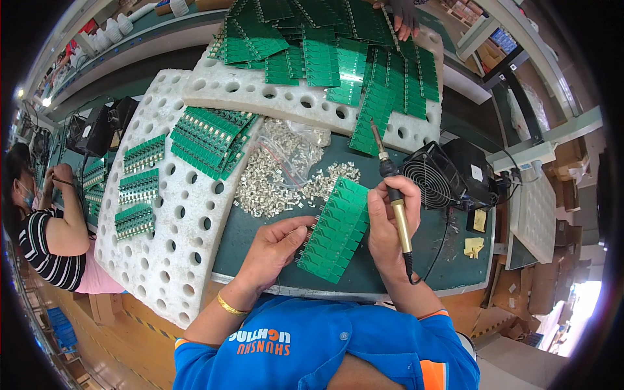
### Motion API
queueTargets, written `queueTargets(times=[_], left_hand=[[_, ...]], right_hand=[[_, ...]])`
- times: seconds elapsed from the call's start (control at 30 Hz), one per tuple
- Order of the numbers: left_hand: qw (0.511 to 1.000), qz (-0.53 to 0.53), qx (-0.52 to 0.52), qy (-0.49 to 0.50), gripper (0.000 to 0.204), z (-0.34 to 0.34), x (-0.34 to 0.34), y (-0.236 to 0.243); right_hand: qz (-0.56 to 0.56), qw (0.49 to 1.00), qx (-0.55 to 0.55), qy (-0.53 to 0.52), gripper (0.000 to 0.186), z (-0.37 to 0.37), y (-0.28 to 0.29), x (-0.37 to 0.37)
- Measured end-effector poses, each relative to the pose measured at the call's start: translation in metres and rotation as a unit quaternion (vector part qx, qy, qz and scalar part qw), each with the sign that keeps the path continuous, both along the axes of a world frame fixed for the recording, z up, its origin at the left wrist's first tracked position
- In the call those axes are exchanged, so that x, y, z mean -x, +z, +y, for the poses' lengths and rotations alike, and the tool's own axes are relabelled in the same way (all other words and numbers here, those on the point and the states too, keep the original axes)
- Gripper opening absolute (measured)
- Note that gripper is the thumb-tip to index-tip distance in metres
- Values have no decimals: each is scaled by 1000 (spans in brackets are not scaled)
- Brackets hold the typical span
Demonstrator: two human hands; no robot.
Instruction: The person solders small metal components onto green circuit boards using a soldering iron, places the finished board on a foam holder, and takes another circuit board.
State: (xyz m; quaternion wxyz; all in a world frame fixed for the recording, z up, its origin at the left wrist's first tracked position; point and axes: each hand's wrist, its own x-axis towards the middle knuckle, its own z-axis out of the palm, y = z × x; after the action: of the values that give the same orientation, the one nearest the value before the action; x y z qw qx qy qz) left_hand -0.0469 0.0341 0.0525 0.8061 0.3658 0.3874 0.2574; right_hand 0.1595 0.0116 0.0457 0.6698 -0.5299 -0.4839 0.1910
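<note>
A green circuit board panel (333,231) is tilted in front of me, just above the table's near side. My left hand (276,247) grips its left edge between thumb and fingers, where small pins or parts show. My right hand (382,227) is closed around a soldering iron (401,229) with a gold-coloured handle; its tip points up and away from me. The right fingers are close to the board's right edge, and I cannot tell whether they touch it. Beyond the board lies a heap of small silvery connectors (263,188), partly under a clear plastic bag (296,153).
White perforated foam sheets (166,260) carry stacked green boards (211,140) at left and many loose boards (318,55) at the back. A fan (429,179) stands right, near a yellow sponge (474,247). Another person's gloved hand (404,19) reaches in; a co-worker (55,237) sits left.
</note>
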Motion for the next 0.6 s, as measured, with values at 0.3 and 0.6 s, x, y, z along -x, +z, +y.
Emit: queueTargets(times=[0.3, 0.6], left_hand=[[1000, 11, 17, 16, 29, -8, 10, -1], [999, 4, 31, 30, 27, -9, 17, 6]], right_hand=[[32, 999, 16, -6, 27, 2, -1, -5], [-12, 999, 21, -40, 29, 1, -6, -1]])
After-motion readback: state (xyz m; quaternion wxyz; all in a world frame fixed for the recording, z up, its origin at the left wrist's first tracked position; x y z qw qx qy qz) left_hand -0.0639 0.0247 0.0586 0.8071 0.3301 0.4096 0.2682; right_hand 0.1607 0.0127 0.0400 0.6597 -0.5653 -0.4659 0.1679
